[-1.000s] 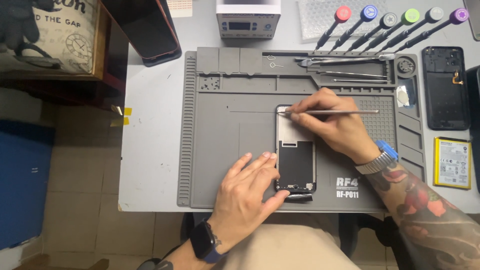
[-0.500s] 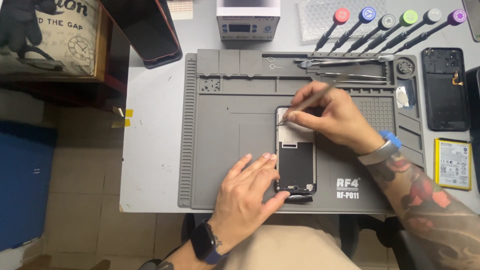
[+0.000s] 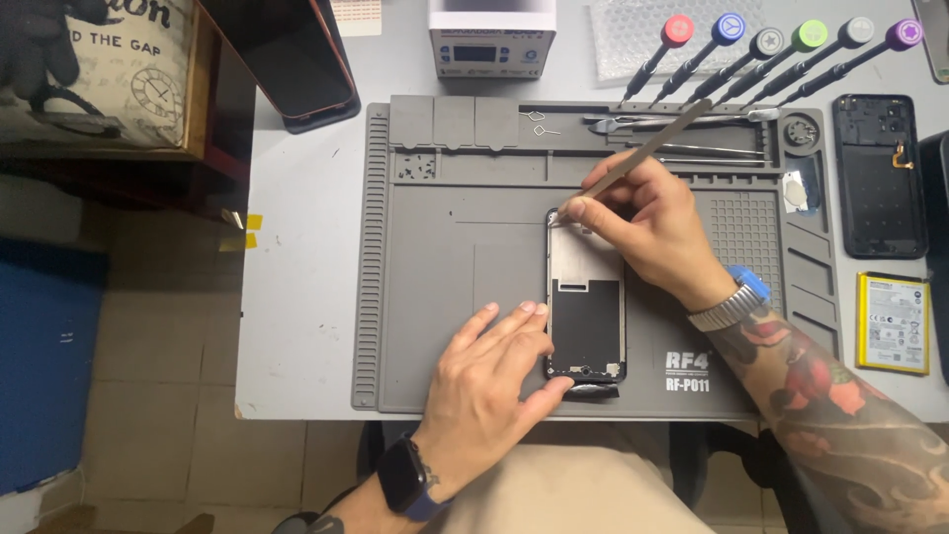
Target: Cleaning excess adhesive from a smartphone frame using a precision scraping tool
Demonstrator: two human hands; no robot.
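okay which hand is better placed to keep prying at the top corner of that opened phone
Right, most likely. The right hand holds the metal pry tool with its tip at the top left corner of the opened phone. The left hand lies flat against the phone's lower left edge, bracing it.

I see my left hand (image 3: 489, 381) lying flat, palm down, fingers (image 3: 514, 321) stretched out and close together, pointing up and to the right. The thumb bends in below them toward the right. Its wrist carries a dark watch, and the forearm comes up from the bottom edge, angled to the right.

My right hand (image 3: 643, 222) sits above and to the right of the left one, the two well apart. Its fingers are curled in a pen-like pinch, thumb and forefinger pressed together at the left end of the hand, knuckles raised. A metal-banded watch rings the wrist, and the tattooed forearm runs down to the lower right corner.
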